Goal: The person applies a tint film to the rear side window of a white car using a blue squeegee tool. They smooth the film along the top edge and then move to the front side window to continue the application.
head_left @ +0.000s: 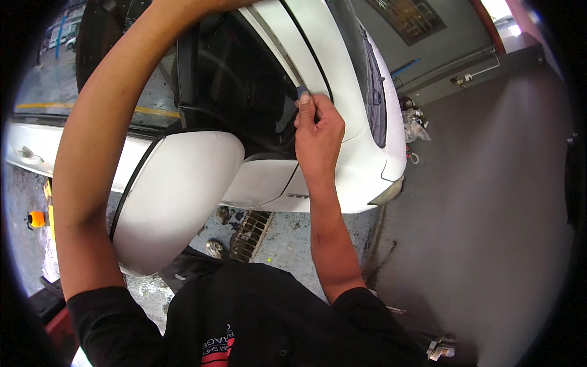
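My right hand (320, 125) is closed at the front corner of a white car's side window (238, 73). Its thumb and fingers pinch a small blue-grey piece (301, 90) against the lower end of a narrow grey strip (278, 46). That strip runs up along the white window pillar (315, 37). My left arm (101, 134) arches over the side mirror (183, 196) and the door glass. At the top edge only a sliver of my left hand (232, 3) shows; its fingers are cut off.
The white mirror housing juts out between my arms. Right of the pillar are the windshield and a wiper (374, 92). A grey wall (477, 202) stands on the right, with a plastic bag (416, 129) near the car's front. Below lies a floor drain grate (252, 235); an orange object (36, 219) is far left.
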Motion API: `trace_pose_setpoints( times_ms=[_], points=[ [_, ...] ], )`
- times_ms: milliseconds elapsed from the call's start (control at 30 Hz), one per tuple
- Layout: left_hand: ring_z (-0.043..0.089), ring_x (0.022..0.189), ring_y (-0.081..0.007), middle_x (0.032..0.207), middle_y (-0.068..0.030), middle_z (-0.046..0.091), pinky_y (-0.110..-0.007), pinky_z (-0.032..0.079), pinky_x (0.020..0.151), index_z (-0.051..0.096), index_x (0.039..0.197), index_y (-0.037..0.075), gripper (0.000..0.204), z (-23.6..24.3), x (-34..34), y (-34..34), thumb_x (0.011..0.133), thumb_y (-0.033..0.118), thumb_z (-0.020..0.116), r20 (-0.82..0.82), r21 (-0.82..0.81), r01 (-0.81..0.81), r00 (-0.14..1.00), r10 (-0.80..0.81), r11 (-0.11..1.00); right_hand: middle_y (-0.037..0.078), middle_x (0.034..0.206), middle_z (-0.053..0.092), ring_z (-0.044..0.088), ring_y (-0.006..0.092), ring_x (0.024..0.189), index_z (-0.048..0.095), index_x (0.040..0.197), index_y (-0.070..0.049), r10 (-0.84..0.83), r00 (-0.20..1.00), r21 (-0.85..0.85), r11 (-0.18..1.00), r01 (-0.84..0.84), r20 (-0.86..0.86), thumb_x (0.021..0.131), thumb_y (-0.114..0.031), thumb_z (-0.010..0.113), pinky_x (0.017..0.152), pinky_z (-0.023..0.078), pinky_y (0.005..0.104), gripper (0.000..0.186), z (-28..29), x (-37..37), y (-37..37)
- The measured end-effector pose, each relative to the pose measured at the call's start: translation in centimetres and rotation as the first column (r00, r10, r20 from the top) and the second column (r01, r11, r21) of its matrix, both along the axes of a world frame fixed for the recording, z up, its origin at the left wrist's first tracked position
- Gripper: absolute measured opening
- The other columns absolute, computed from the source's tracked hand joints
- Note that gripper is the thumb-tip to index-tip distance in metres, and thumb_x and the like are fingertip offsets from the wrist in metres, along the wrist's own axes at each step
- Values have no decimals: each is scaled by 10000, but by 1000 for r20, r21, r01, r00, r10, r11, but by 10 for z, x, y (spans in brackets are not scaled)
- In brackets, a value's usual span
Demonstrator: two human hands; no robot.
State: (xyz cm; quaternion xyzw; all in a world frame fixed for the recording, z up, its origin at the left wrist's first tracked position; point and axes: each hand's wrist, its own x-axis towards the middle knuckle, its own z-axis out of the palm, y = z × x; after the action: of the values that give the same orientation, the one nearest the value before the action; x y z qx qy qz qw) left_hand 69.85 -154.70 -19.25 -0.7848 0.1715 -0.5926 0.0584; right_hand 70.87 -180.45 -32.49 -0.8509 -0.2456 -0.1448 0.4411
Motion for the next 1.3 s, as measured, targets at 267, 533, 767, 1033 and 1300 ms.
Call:
trace_pose_setpoints(
  times_ms=[267,533,767,1033,1300],
  points=[
    [578,933,-320,898,-147,596,-416,492,865,657,826,-1,218,-4,6,7,900,204,655,-58,-37,-38,998,36,999,14,650,553,490,74,590,660,900,17,115,964,314,949,-35,-238,1080,-285,589,539,385,272,359,-10,5,7],
    [576,942,-306,906,-131,590,-402,494,862,669,860,2,212,-3,10,0,896,211,672,-51,-34,-25,998,24,999,-12,645,538,456,53,603,677,905,15,-10,999,-34,999,8,-48,1064,-239,625,545,349,249,304,10,15,-20],
    [593,933,-304,892,-124,599,-398,505,862,661,825,12,226,-11,17,-10,891,228,681,33,-33,-18,999,19,999,-18,649,514,442,55,613,659,891,13,-11,996,-192,981,-6,-84,1057,-211,636,552,356,251,280,28,9,-29],
    [594,948,-307,906,-129,608,-410,499,891,664,836,5,224,0,0,2,889,221,679,-6,-46,-95,995,95,994,119,648,558,467,169,553,634,879,12,50,998,126,991,-44,-45,1046,-229,628,550,408,366,293,-1,8,6],
    [576,977,-310,919,-136,591,-407,488,887,669,868,-2,207,-1,7,2,900,203,660,-52,-34,-21,998,20,999,55,607,581,550,143,561,673,875,-18,44,993,5,999,-43,-113,1058,-333,614,551,429,339,369,10,11,-11]
  ],
)
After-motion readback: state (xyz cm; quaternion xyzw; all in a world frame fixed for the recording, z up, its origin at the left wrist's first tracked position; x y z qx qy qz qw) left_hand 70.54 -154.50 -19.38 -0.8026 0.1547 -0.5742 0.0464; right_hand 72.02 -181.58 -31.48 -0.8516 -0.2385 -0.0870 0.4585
